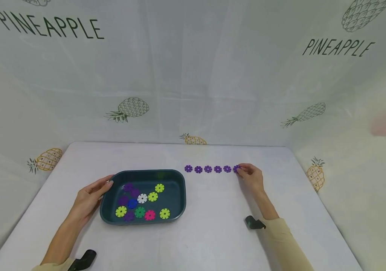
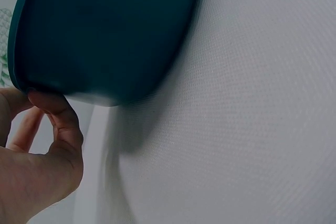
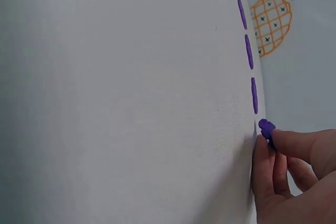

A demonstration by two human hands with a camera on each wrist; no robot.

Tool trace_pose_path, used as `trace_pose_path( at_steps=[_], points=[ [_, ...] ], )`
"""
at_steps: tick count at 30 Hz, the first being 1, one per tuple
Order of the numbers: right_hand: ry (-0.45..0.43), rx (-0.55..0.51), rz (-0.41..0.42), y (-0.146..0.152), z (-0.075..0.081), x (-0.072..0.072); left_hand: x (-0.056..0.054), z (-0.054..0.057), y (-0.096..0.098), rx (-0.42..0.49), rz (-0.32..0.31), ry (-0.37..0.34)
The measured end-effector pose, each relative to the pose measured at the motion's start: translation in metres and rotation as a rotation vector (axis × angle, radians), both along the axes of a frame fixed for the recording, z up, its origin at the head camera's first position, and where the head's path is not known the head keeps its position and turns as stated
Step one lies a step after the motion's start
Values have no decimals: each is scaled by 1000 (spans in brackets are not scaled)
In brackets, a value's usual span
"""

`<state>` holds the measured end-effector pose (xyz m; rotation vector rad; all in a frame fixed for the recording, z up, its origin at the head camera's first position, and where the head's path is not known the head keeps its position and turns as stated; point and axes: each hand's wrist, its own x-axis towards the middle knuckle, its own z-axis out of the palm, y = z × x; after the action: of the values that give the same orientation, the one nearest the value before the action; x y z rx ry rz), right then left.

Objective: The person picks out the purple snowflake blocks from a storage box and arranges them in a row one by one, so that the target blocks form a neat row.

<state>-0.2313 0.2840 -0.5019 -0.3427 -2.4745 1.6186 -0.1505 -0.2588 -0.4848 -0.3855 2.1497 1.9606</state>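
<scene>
My left hand (image 1: 89, 199) grips the left rim of a dark teal tray (image 1: 179, 203), thumb over the edge; the left wrist view shows the thumb and fingers pinching the tray (image 2: 105, 35) at its rim. Inside lie several flower-shaped plastic discs, among them a white disc (image 1: 142, 198), a pink disc (image 1: 150, 215) and a green disc (image 1: 140, 212). At the right end of a row of purple discs (image 1: 208, 169), my right hand (image 1: 252, 178) pinches a purple disc (image 3: 265, 125) between thumb and fingers. That disc is tilted off the table in the right wrist view.
The white table (image 1: 209, 233) ends at a curtain (image 1: 193, 75) printed with pineapples close behind the row. A black wrist strap (image 1: 254, 223) sits on the right forearm, and another dark strap (image 1: 84, 260) on the left.
</scene>
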Motion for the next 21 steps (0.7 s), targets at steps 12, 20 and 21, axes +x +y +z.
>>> trace_pose_path(
  at_steps=[12, 20, 21],
  points=[
    [40, 269, 11, -3, -2, -9, 2, 3, 1, 0, 11, 25],
    [57, 293, 50, -7, -1, -7, 0, 1, 1, 25, 19, 32],
    [54, 292, 52, -7, -1, -7, 0, 1, 0, 22, 20, 31]
  ],
)
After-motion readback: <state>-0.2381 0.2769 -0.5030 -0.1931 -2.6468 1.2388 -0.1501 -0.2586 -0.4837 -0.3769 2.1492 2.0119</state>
